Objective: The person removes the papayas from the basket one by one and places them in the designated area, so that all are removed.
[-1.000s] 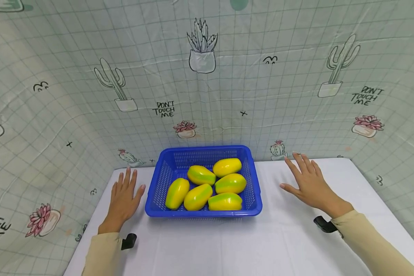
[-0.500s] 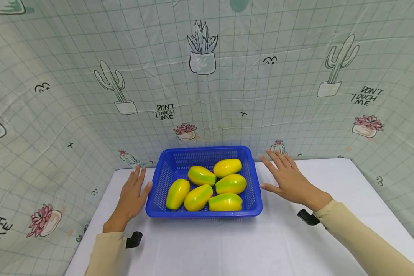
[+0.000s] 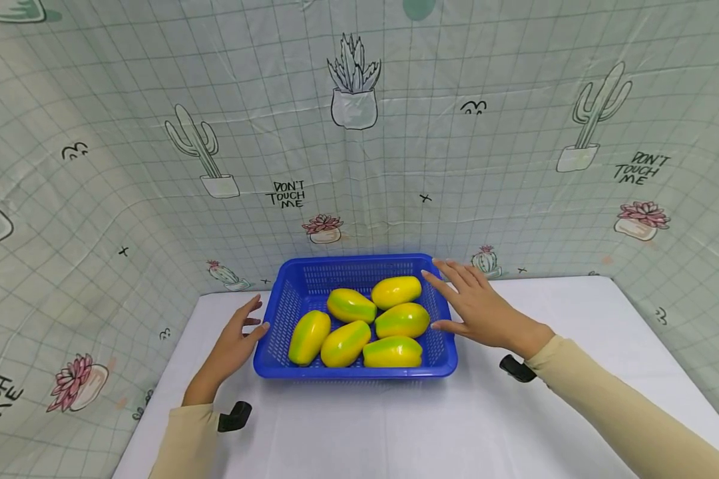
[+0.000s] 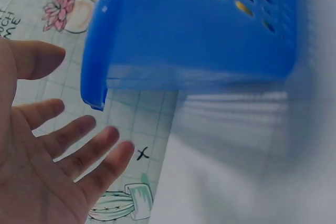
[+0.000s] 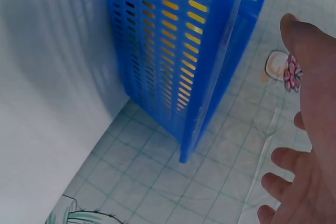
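Note:
A blue plastic basket with slotted walls stands on the table and holds several yellow-green papayas. At the basket's left side is my left hand, its thumb near the rim and its fingers extended. The left wrist view shows a gap between that hand and the basket wall. Over the right rim hovers my right hand, fingers spread. In the right wrist view the hand is apart from the basket. Neither hand holds anything.
A white cloth covers the table. Behind and at both sides hangs a gridded curtain printed with cacti and lettering. Black wrist cameras sit under both sleeves.
Both hands have moved inward towards the basket, the right one farther, from the table's right side to above the rim. The basket and papayas have stayed in place.

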Demonstrator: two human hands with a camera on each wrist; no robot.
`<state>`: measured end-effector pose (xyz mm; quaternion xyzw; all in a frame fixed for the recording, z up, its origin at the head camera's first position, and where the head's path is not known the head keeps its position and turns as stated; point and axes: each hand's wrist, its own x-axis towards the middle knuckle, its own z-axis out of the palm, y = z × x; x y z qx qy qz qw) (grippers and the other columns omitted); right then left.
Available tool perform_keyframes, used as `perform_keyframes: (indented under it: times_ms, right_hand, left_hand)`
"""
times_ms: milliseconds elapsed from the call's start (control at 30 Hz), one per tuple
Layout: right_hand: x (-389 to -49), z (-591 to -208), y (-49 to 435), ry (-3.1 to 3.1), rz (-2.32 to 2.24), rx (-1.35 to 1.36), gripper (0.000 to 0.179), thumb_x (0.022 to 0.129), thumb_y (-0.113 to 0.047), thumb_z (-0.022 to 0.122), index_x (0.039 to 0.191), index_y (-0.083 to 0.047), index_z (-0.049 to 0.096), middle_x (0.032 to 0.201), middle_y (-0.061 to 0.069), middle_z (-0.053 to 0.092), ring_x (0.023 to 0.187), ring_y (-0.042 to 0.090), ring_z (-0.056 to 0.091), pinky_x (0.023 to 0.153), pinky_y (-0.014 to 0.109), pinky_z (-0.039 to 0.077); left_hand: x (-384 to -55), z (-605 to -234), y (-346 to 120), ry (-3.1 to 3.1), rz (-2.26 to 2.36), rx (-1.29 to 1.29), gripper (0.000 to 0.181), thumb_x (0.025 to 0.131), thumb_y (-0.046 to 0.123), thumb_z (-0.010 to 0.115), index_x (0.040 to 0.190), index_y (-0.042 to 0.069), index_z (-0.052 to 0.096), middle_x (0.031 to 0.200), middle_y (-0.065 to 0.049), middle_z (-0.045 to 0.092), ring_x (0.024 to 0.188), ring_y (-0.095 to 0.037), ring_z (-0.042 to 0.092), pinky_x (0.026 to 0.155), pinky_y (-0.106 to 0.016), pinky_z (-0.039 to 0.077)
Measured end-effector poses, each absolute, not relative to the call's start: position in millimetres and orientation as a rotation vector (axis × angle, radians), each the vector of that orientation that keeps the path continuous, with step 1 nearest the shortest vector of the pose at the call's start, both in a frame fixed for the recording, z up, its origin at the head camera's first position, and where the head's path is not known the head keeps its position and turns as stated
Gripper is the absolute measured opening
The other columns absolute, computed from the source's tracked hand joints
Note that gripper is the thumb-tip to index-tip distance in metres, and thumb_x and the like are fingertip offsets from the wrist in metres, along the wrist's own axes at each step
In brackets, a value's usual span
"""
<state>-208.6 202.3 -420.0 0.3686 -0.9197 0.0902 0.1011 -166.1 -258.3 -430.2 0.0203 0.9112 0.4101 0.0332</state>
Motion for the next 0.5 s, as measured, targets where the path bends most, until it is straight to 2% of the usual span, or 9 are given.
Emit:
perform_keyframes:
  times_ms: [133,300,500]
  right_hand:
    - [-212,-417,194,-2.688,0.227,1.176,0.092,0.092,-0.043,0.082,0.162,-0.004,0.036,0.168,0.027,0.031,0.15,0.05,0.034,0.121,0.069,0.026]
    - [-218,-413,184,-2.674,0.196,1.316,0.096,0.088,-0.043,0.086,0.162,-0.007,0.038,0.166,0.025,0.036,0.149,0.048,0.038,0.121,0.068,0.029]
    - [-225,-410,170,-2.635,0.156,1.505,0.097,0.082,-0.038,0.092,0.16,-0.009,0.043,0.162,0.021,0.043,0.146,0.046,0.044,0.119,0.068,0.034]
  left_hand:
    - [-166,-428,-257,2.741,1.352,0.005,0.064,0.109,0.012,0.054,0.165,-0.003,0.027,0.162,-0.03,0.039,0.132,-0.046,0.053,0.105,-0.051,0.053]
    - [-166,-429,-257,2.656,1.464,-0.082,0.062,0.107,0.008,0.058,0.163,-0.001,0.033,0.161,-0.028,0.042,0.127,-0.04,0.055,0.097,-0.033,0.054]
    - [-170,-434,-257,2.505,1.634,-0.249,0.062,0.105,0.002,0.059,0.163,0.0,0.036,0.158,-0.028,0.044,0.114,-0.026,0.065,0.098,-0.03,0.058]
